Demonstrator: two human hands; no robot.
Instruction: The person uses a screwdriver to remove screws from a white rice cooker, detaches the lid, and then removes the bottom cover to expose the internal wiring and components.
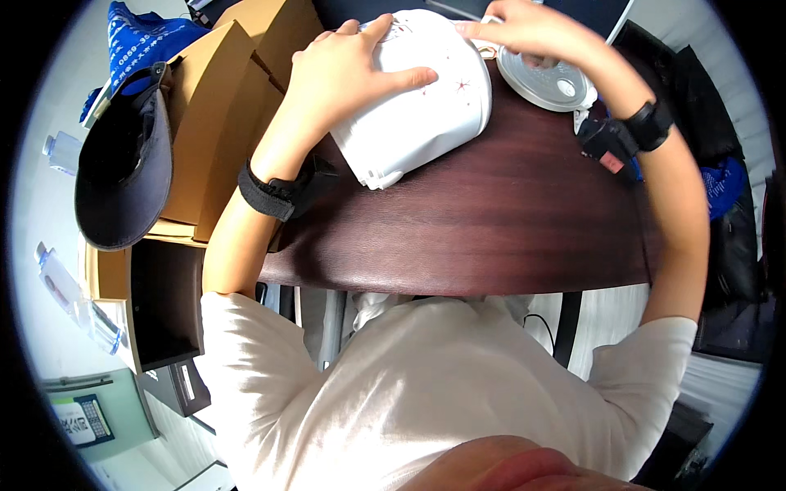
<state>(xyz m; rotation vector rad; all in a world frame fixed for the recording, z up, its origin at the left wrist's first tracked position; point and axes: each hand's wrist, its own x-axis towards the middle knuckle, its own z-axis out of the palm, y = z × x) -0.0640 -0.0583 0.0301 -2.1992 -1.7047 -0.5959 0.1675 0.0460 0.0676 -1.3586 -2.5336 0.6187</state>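
Note:
A white rounded appliance [426,106] with small red flower prints, much like a small rice cooker, sits tilted at the table's far side. My left hand [348,74] lies spread on its left part, thumb stretched across the white surface. Beside it on the right is a round greyish lid [557,82] with a small oval vent and a white catch at its near edge. My right hand [528,33] curls over the lid's far rim, its index finger pointing at the appliance's edge. Part of its grip is hidden by the lid.
Cardboard boxes [214,123] stand at the left, with a dark cap [123,172] and a blue printed bag [147,45] by them. The dark brown table [458,237] has a curved near edge. A black bag [696,114] lies at the right.

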